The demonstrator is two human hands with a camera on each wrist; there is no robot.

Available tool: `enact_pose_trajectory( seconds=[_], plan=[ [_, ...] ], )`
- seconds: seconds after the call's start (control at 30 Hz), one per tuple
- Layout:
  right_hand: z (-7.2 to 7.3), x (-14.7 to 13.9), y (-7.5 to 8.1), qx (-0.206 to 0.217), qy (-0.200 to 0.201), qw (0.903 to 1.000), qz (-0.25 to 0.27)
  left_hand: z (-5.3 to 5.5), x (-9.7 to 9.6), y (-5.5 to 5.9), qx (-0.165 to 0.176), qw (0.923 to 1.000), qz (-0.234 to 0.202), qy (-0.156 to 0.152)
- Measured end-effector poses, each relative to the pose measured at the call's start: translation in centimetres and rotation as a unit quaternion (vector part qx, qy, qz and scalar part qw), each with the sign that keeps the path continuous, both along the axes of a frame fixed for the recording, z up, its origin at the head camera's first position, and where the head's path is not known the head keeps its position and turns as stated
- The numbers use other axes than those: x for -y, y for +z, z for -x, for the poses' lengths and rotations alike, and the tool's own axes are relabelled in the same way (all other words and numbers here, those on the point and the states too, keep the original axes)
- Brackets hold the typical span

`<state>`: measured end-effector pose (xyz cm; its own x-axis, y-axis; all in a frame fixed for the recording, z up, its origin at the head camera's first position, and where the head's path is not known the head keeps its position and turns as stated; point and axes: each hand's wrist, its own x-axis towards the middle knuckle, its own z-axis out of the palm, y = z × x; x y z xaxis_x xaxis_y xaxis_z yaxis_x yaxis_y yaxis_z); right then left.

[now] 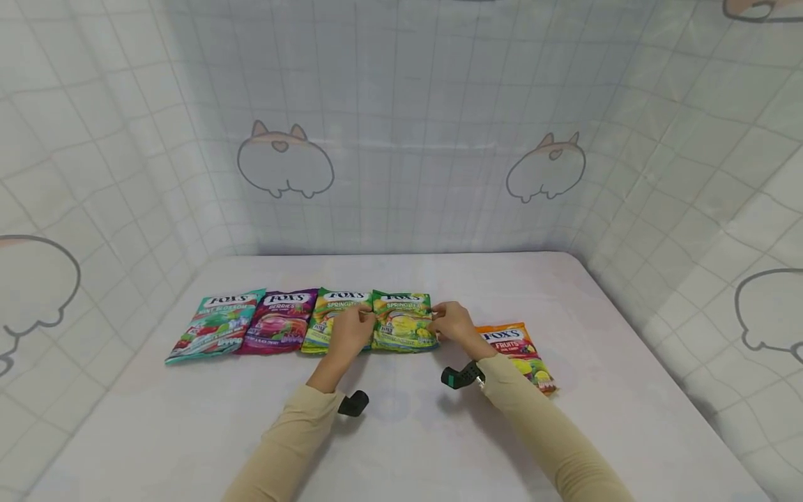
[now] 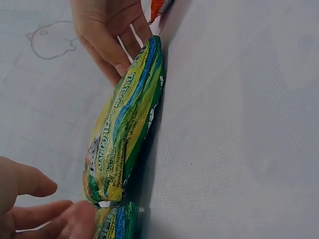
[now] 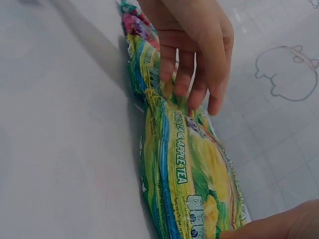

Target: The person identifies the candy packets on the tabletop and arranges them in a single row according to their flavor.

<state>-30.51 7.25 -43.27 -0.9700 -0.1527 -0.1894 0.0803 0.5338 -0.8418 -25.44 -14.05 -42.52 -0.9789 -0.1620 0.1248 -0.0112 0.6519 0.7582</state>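
Observation:
Two green-and-yellow Spring Tea candy bags lie side by side, the right candy bag between my hands. My left hand is over the left green candy bag, its fingertips at the seam where the two bags meet. In the right wrist view, that left hand's fingers point down, loosely spread. My right hand touches the right edge of the right green bag. Its fingers reach along that edge in the left wrist view, fairly straight, and the thumb shows at the bag's end in the right wrist view.
Left of the green bags lie a purple Berries candy bag and a teal Mint Blossom candy bag, slightly angled. An orange Fruits candy bag lies tilted at the right, partly behind my right forearm. Grid-patterned cloth walls enclose the white table.

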Motion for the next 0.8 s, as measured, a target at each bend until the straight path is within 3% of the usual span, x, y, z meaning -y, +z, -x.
enact_pose_trajectory(
  seconds=[0.23,0.5,0.63,0.8],
  plan=[
    [-1.1,-1.7,0.8,-0.067,0.018,0.9971,-0.032,-0.5,-0.6,0.8,-0.042,0.9990,-0.018,-0.002],
    [-3.9,-3.6,2.2,-0.097,0.014,0.9950,0.016,-2.3,-2.0,2.5,-0.065,0.9950,-0.062,-0.044],
    [-6.0,-4.7,2.2,-0.091,0.021,0.9950,0.037,-3.9,-2.9,2.6,-0.047,0.9927,-0.070,-0.087],
    [-8.5,-5.6,1.9,-0.086,0.035,0.9952,0.031,-5.8,-4.0,1.8,-0.003,0.9861,-0.082,-0.144]
  ],
)
